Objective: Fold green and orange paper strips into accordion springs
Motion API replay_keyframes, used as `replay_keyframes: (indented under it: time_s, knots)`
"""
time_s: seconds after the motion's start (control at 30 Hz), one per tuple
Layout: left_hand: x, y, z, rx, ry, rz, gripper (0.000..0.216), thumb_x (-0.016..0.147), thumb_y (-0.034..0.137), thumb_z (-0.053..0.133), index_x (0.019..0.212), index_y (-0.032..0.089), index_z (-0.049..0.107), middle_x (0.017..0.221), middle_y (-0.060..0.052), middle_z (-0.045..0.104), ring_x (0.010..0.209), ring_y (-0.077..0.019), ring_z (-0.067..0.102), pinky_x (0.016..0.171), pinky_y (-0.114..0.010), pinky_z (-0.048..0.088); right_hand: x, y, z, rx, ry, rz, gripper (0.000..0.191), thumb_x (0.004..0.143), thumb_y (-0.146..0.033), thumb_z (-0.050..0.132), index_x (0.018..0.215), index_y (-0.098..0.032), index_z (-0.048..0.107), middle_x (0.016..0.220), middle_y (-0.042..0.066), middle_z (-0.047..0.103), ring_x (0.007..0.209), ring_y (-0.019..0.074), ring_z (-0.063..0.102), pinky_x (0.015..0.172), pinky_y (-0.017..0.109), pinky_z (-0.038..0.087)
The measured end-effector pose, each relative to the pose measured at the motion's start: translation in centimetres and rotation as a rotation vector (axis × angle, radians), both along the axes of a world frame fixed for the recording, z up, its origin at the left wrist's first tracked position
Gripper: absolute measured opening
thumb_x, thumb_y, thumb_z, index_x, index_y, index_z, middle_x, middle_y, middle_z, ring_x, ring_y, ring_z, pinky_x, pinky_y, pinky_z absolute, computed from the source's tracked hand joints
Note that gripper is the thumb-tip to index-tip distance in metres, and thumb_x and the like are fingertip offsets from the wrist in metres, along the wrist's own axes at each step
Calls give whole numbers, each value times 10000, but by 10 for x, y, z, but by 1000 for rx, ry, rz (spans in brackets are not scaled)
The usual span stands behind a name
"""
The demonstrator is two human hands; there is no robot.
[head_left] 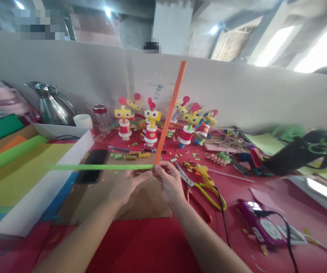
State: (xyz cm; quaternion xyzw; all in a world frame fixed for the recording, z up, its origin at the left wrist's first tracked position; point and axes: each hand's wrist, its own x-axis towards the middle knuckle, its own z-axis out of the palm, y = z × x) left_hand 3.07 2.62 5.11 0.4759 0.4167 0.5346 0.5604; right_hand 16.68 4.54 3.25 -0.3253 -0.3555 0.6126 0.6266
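Note:
An orange paper strip (172, 110) and a green paper strip (103, 167) meet end to end at nearly a right angle, the orange one rising up and the green one pointing left. My right hand (168, 181) pinches their joined ends between thumb and fingers. Just left of it, my left hand (131, 184) is closed by the same corner, its thumb pointing at the joint; its fingertips are partly hidden. Below both hands lies a brown cardboard sheet (143, 203). Several small folded paper springs (135, 155) rest behind the hands on the board.
Several paper-cup figures (151, 132) stand at the back. Yellow-handled scissors (209, 195), a yellow glue gun (206, 176) and a purple power strip (261, 223) lie to the right. Left are a black phone (93, 166), a white box (42, 189) of coloured paper and a steel jug (54, 106).

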Motion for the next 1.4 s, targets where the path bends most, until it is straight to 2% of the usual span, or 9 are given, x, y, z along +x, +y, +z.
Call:
replay_keyframes:
  time_s: [0.07,0.17,0.37,0.6,0.83,1.13,1.27,1.4]
  knots:
    - [3,-1,-1,3,48,94,200,696,322,717,861,213,748,887,-64,732,866,-212,633,788,-316,467,-7,-2,-6,-19,22,33,184,620,-270,783,736,-204,657,671,-21,644,604,107,572,663,271,494]
    - [-1,2,-3,-30,75,152,138,677,303,722,769,205,752,793,-55,730,787,-197,633,734,-296,467,-10,-3,-9,-61,-18,49,168,615,-268,782,735,-202,684,688,-9,664,615,112,581,649,266,487]
    - [-9,9,-9,-162,-34,70,126,645,269,740,723,170,749,703,-62,722,657,-153,627,655,-274,467,-6,-3,-4,-33,-138,73,138,619,-253,768,732,-200,709,697,-4,679,611,116,584,626,258,466]
    - [-12,11,-10,-244,-9,56,137,635,262,752,725,159,748,701,-73,719,644,-137,626,617,-244,451,2,1,-7,-34,-224,196,115,660,-277,747,727,-183,742,679,13,678,610,110,572,638,256,457]
    - [-12,10,-7,-290,-32,38,149,629,277,755,697,145,746,671,-91,717,639,-152,633,605,-253,456,7,5,-8,-41,-246,254,109,689,-278,726,731,-178,741,663,9,664,607,95,558,623,230,438]
    - [-13,13,-13,-286,-24,30,161,634,287,749,686,136,740,645,-81,717,612,-140,629,603,-245,455,5,3,-7,-33,-263,247,161,676,-310,725,730,-158,724,676,28,679,614,117,595,642,253,459]
    - [-13,13,-9,-312,-51,14,158,623,272,762,700,137,736,652,-71,716,649,-144,643,618,-239,464,4,3,-6,-33,-251,214,135,654,-286,737,715,-167,722,678,17,684,611,110,595,633,245,459]
    - [-11,12,-7,-345,-67,55,163,582,220,785,711,135,734,682,-60,721,636,-127,634,595,-221,464,3,4,-7,-41,-202,198,139,625,-253,757,738,-183,721,674,-2,681,596,103,587,628,247,469]
